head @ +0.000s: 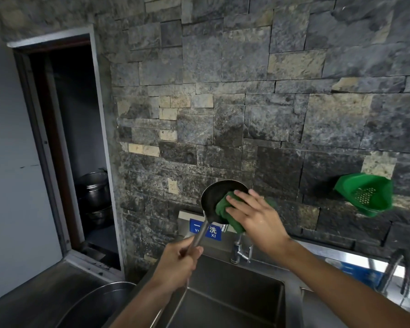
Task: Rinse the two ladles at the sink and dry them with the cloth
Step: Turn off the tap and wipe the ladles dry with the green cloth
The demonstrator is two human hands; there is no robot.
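Both forearms reached up from the bottom edge over the steel sink. Left hand had its fingers curled round the metal handle of a ladle, low on the shaft, and held it tilted up and away so the dark bowl faced the camera in front of the stone wall. Right hand lay over a green cloth with its fingers nearly straight and slightly spread, and pressed the cloth into the right side of the bowl; part of the cloth hung out under the palm. Only this one ladle showed. Behind the handle sat a blue sign on the splashback, and just right of it a tap stood at the back rim of the sink. Farther right a green colander hung on the wall, well apart from the hands, and more tap pipes rose at the right edge. At the lower left lay the rim of a large steel basin, and through the dark doorway stacked metal pots stood on a shelf
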